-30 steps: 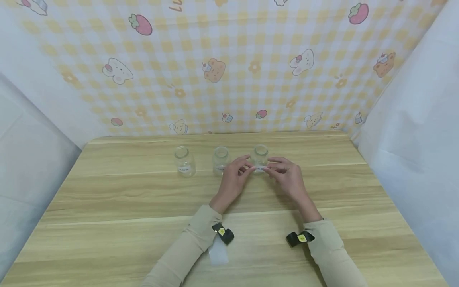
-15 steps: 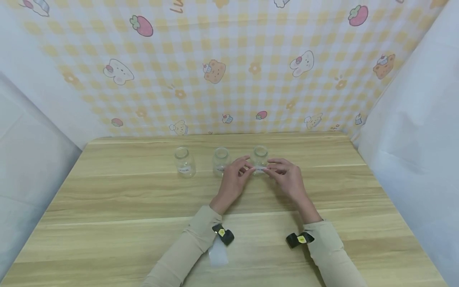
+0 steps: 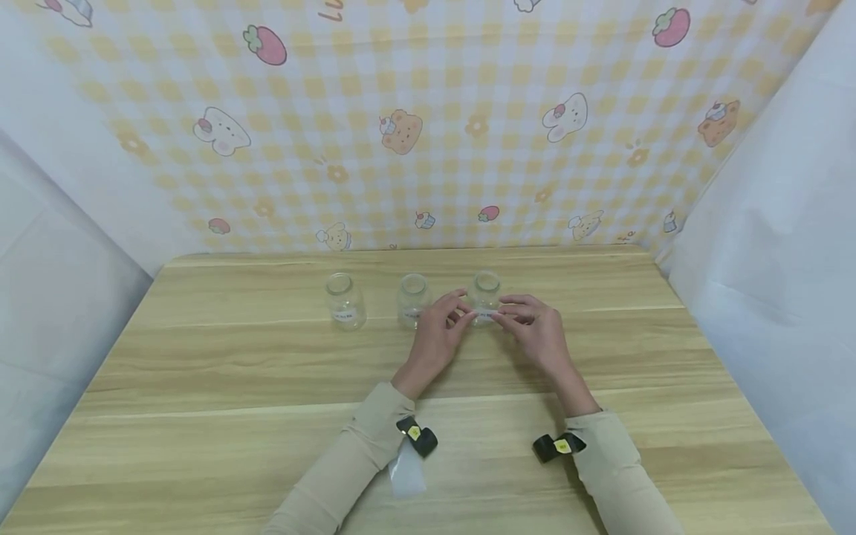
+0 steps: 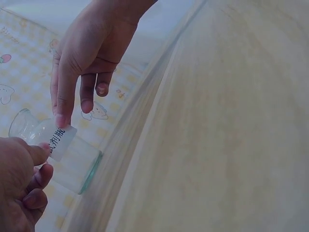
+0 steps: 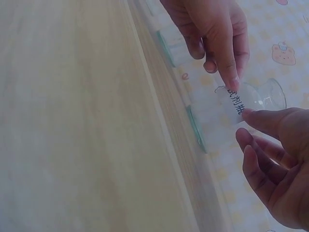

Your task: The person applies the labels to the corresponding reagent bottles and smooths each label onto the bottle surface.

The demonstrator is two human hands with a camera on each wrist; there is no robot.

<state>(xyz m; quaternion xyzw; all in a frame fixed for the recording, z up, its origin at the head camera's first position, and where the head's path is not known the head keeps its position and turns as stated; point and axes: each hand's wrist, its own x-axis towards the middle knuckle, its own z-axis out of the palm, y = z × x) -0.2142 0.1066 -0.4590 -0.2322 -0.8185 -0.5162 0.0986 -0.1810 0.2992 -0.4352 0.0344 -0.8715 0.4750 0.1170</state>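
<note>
Three clear glass jars stand in a row near the table's back edge. A white label [image 3: 484,315] with black handwritten characters lies across the front of the right-hand jar [image 3: 486,293]. My left hand [image 3: 433,334] touches the label's left end with its thumb, its fingers reaching along the jar's left side. At the label's other end, the thumb of my right hand [image 3: 540,334] presses, with its fingers by the jar's right side. In the left wrist view the label [image 4: 62,144] lies flat between the two thumb tips. Finger contact behind the jar is hidden.
The middle jar [image 3: 413,297] and left jar [image 3: 344,301] bear white labels too. A whitish sheet [image 3: 406,474] lies by the left forearm, partly under the wrist camera. The wooden table [image 3: 200,371] ends at a checkered cloth backdrop [image 3: 441,171].
</note>
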